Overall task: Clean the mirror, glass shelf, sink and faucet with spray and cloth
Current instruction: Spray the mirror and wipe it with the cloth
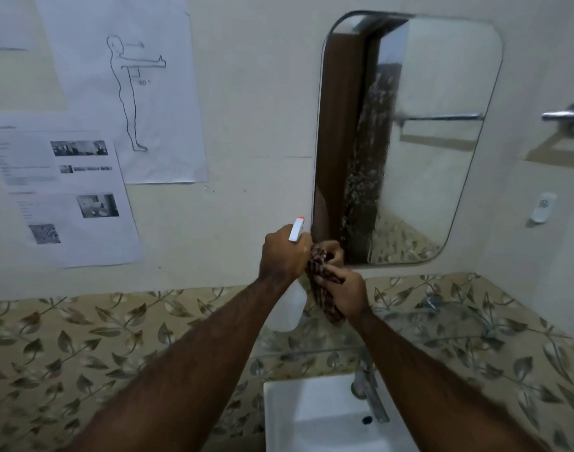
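Note:
My left hand (284,252) grips a white spray bottle (292,308) by its neck, its orange-tipped nozzle (297,228) pointing up toward the wall. My right hand (342,293) is closed on a dark red checked cloth (321,278), bunched just below the mirror's lower left corner. The mirror (426,141) hangs on the wall with spray droplets streaking its left-centre part. A glass shelf (442,334) runs under it. Below stand the white sink (315,415) and a chrome faucet (370,396).
Printed paper sheets (67,197) are taped to the wall at left. A chrome towel bar (566,115) sticks out at right, with a small white fitting (541,207) below it. Leaf-patterned tiles (83,347) cover the lower wall.

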